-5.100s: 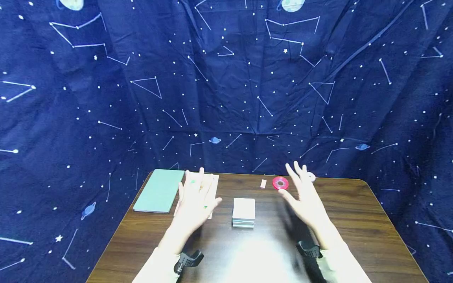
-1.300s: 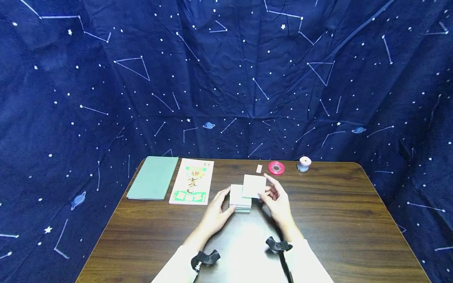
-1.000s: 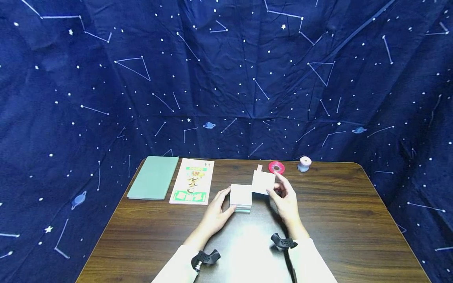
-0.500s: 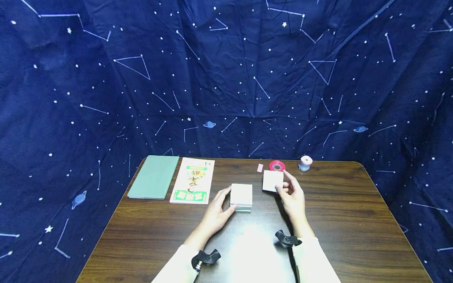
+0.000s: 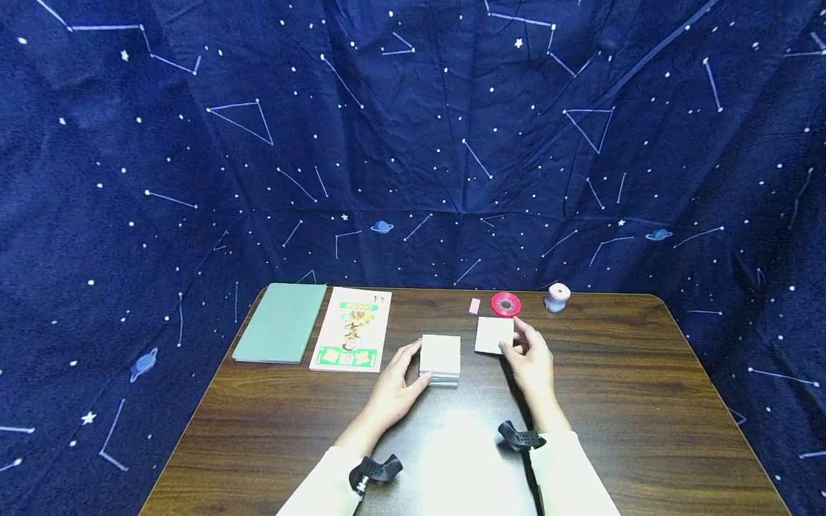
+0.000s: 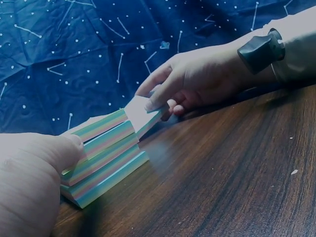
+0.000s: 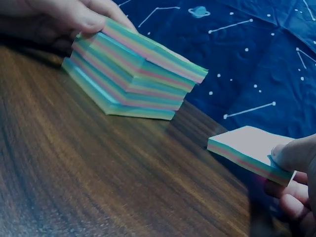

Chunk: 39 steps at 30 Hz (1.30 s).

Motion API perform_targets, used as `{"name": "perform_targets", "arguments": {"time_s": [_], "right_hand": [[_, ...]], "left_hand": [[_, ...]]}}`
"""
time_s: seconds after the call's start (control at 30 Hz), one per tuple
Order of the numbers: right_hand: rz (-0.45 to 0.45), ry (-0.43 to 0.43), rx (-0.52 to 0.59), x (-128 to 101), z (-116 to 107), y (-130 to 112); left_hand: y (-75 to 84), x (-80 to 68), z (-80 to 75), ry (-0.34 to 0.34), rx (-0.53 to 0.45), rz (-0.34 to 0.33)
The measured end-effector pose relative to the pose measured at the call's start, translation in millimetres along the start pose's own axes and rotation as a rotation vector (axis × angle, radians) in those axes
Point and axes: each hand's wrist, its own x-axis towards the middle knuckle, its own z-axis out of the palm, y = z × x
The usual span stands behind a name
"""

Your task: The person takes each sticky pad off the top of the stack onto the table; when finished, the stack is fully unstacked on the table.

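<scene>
The right hand [image 5: 530, 360] pinches a thin pad of notes [image 5: 494, 335], thumb on top and fingers beneath its near right corner, holding it low over the tabletop [image 5: 619, 401] just right of the main stack of notes [image 5: 440, 358]. To do this well, the pad should be kept level and its layers squeezed together so none fan out, and it should come down flat, clear of the stack's edge. The left hand [image 5: 395, 390] curls against the stack's left side, thumb and fingertips pressed to it; that grip should stay firm so the stack does not slide or shear further.

The stack is square, white on top, with pastel bands of green, pink and blue down its sides; its layers sit slightly skewed. The lifted pad shows the same striped edge.

On the far side of the tabletop lie a red tape roll [image 5: 505, 304], a small pink piece [image 5: 474, 306] and a pale spool [image 5: 556, 297]; a booklet [image 5: 351, 329] and a green board [image 5: 280, 322] lie to the left.
</scene>
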Motion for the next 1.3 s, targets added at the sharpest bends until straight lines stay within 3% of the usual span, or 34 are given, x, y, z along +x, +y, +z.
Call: {"name": "perform_targets", "arguments": {"time_s": [0.2, 0.33, 1.03, 1.2, 1.3], "right_hand": [[-0.072, 0.057, -0.189, 0.7, 1.4, -0.9], [-0.059, 0.043, -0.226, -0.1, 2.2, -0.6], [-0.036, -0.015, -0.283, 0.5, 7.5, -2.5], [-0.042, 0.016, -0.246, -0.5, 7.8, -3.9], [-0.023, 0.055, -0.166, -1.2, 7.7, -4.7]], "left_hand": [[0.8, 1.4, -0.8, -0.002, -0.007, -0.004], [1.2, -0.2, -0.9, -0.01, -0.016, -0.015], [1.5, 1.4, -2.3, -0.004, -0.024, 0.011], [0.6, 1.2, -1.7, 0.004, -0.022, 0.012], [-0.1, 0.1, -0.6, 0.001, -0.019, 0.01]]}}
